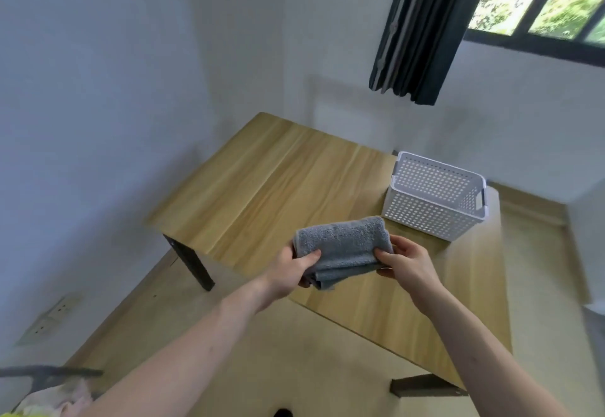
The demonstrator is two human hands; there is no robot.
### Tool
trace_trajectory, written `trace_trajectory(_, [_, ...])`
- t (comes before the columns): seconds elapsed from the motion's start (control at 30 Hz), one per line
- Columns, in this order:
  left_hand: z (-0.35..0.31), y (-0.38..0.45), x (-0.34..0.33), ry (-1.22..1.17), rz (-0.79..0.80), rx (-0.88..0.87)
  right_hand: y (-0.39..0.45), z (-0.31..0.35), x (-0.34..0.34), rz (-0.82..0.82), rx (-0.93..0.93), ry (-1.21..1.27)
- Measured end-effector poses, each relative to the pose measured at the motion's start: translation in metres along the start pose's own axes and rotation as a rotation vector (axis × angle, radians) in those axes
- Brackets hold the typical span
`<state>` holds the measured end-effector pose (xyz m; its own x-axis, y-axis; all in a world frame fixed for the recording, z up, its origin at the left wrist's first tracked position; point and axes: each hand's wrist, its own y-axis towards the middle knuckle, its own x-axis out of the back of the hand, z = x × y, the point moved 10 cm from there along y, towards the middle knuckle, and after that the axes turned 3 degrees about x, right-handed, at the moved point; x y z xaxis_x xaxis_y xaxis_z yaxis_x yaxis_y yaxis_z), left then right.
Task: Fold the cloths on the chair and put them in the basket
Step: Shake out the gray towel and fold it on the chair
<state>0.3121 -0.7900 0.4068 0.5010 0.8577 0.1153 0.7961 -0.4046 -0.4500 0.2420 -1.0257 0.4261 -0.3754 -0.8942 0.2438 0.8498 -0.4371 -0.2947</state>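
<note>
At the lower left corner we see pale cloths (pixel 55 398) heaped on what seems the chair, waiting their turn. Above the table's (pixel 268 180) near edge, our left hand (pixel 291 269) pinches one end of the folded grey towel (pixel 342 244), thumb on top; our right hand (pixel 404 262) pinches the other end likewise, so the 2 grips keep the folds from slipping. The white basket (pixel 435 195) sits at the table's far right corner; we judge it the towel's destination.

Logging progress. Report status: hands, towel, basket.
Left hand and right hand grip folded grey towel above table. Basket empty, off to the right. Path clear.
</note>
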Motion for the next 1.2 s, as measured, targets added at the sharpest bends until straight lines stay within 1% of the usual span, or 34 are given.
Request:
trace_trajectory(0.1, [-0.024, 0.04, -0.04, 0.0, 0.008, -0.001, 0.044, 0.004, 0.048, 0.015, 0.037, -0.087])
trace_trajectory(0.2, [-0.045, 0.078, -0.081, 0.029, -0.009, 0.003, 0.091, 0.007, 0.093, 0.049, 0.074, -0.22])
trace_trajectory(0.3, [-0.061, 0.108, -0.126, 0.002, -0.038, 0.035, 0.141, 0.005, 0.134, 0.098, 0.08, -0.331])
trace_trajectory(0.4, [-0.068, 0.143, -0.164, -0.007, -0.08, 0.078, 0.193, -0.001, 0.166, 0.142, 0.057, -0.376])
trace_trajectory(0.5, [-0.068, 0.181, -0.191, -0.026, -0.118, 0.127, 0.24, -0.006, 0.186, 0.177, 0.031, -0.37])
trace_trajectory(0.6, [-0.068, 0.219, -0.213, -0.043, -0.129, 0.193, 0.279, -0.02, 0.195, 0.19, -0.095, -0.208])
trace_trajectory(0.73, [-0.08, 0.276, -0.235, -0.107, -0.124, 0.233, 0.328, -0.033, 0.208, 0.063, -0.237, 0.117])
trace_trajectory(0.8, [-0.079, 0.308, -0.244, -0.104, -0.118, 0.244, 0.344, -0.042, 0.206, 0.039, -0.307, 0.261])
trace_trajectory(0.9, [-0.053, 0.374, -0.254, -0.017, -0.129, 0.25, 0.368, -0.057, 0.193, 0.09, -0.383, 0.31])
trace_trajectory(1.0, [-0.085, 0.378, -0.251, 0.124, -0.144, 0.255, 0.397, -0.073, 0.194, 0.045, -0.403, 0.322])
trace_trajectory(1.07, [-0.101, 0.381, -0.243, 0.299, -0.168, 0.239, 0.416, -0.087, 0.195, 0.006, -0.428, 0.302])
trace_trajectory(1.13, [-0.107, 0.388, -0.233, 0.468, -0.194, 0.226, 0.433, -0.102, 0.193, -0.021, -0.46, 0.27])
trace_trajectory(1.2, [-0.112, 0.391, -0.221, 0.57, -0.234, 0.202, 0.449, -0.115, 0.189, -0.033, -0.477, 0.22])
